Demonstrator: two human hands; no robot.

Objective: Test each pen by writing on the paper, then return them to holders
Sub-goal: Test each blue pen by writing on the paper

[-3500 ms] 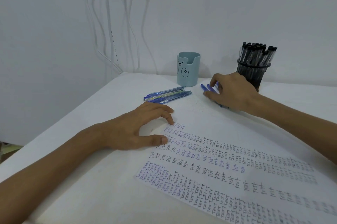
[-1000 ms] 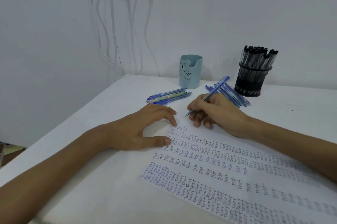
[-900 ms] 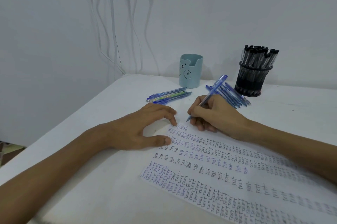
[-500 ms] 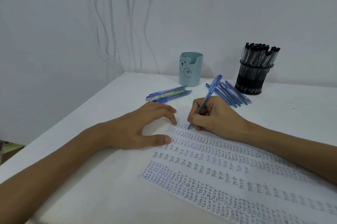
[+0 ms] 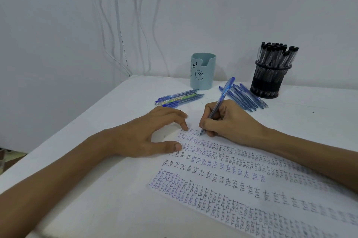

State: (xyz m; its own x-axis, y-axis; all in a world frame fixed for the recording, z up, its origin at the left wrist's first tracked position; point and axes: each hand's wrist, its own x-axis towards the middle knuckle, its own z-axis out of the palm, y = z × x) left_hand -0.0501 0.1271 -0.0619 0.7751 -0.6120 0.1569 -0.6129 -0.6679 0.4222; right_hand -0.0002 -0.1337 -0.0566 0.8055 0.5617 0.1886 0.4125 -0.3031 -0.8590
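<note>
Spanning frame: white table (image 5: 116, 189) | paper (image 5: 222, 185) at 5 o'clock | left hand (image 5: 147, 135) relaxed, thumb and forefinger on paper's corner | right hand (image 5: 230, 121) gripping blue pen (image 5: 222, 96), tip on paper | mesh holder (image 5: 269, 80) at 1 o'clock, teal holder (image 5: 202, 72) at 12

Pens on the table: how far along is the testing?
Done: TEST rows fill much of the paper; black pens stand in the holder. In hand: the right hand writes with a pen; the left hand steadies it. To do: a left pile and a right pile of blue pens lie loose; the cup shows none.
</note>
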